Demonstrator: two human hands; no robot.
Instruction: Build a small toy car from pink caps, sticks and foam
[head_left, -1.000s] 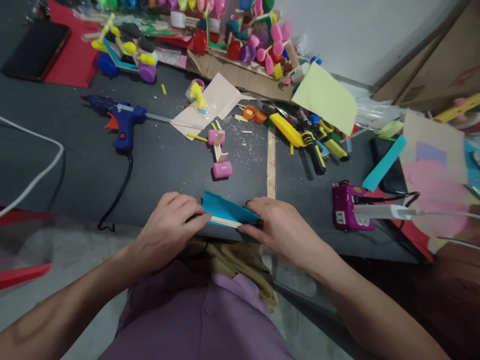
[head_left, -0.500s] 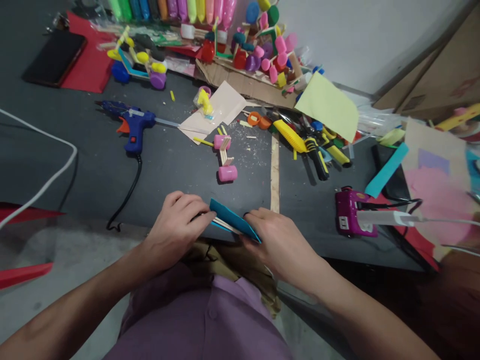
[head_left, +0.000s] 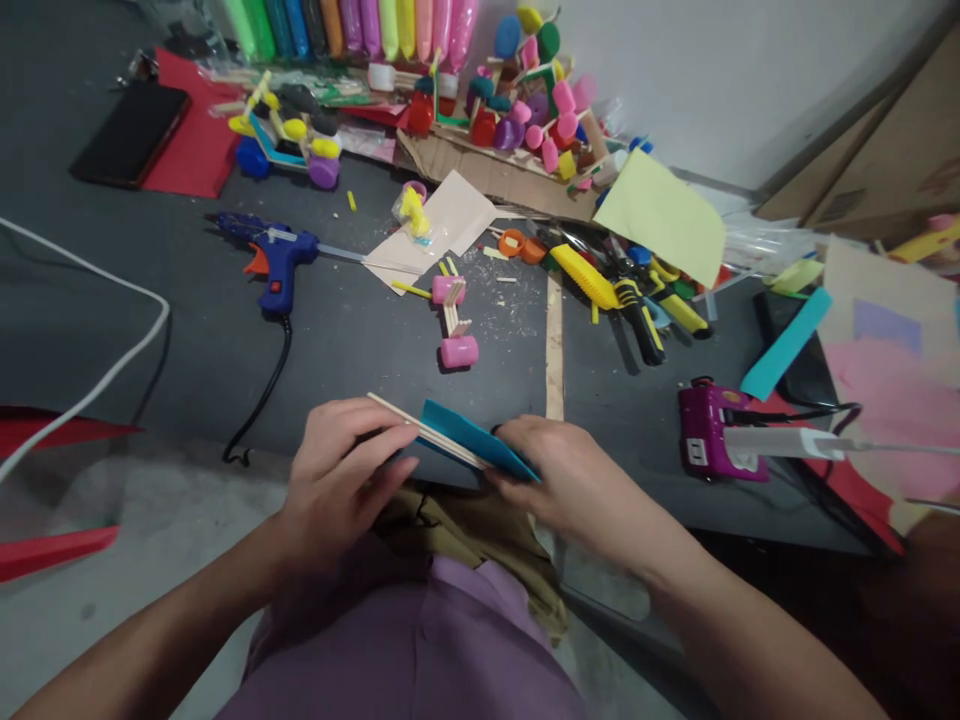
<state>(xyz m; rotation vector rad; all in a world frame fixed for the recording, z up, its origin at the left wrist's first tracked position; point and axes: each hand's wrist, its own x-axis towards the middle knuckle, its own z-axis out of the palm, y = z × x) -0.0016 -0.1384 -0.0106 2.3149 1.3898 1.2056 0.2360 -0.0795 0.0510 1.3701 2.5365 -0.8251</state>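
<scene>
Close to my body, at the table's front edge, a folded piece of blue craft sheet (head_left: 472,438) holds thin wooden sticks (head_left: 444,443) along its fold. My right hand (head_left: 559,465) pinches the right end of the sheet and the sticks. The sticks' left ends poke out past the sheet. There my left hand (head_left: 341,465) rests its fingertips against them, with the thumb apart below. Beyond the hands lies a small stick piece with pink rollers (head_left: 459,350). To its left is a blue glue gun (head_left: 279,262) with a clear glue stick in its back.
Pliers (head_left: 637,320) and a yellow cutter (head_left: 583,276) lie at right of centre. A purple power adapter (head_left: 701,430) with cords stands at the right. Toy vehicles (head_left: 289,145), clay tubes (head_left: 360,28) and a phone (head_left: 131,135) line the back. A white cable (head_left: 112,360) crosses the left side.
My left hand has shifted left and its thumb has come away from the sheet. More of the sticks now shows beyond the sheet's left end. My right hand keeps its grip.
</scene>
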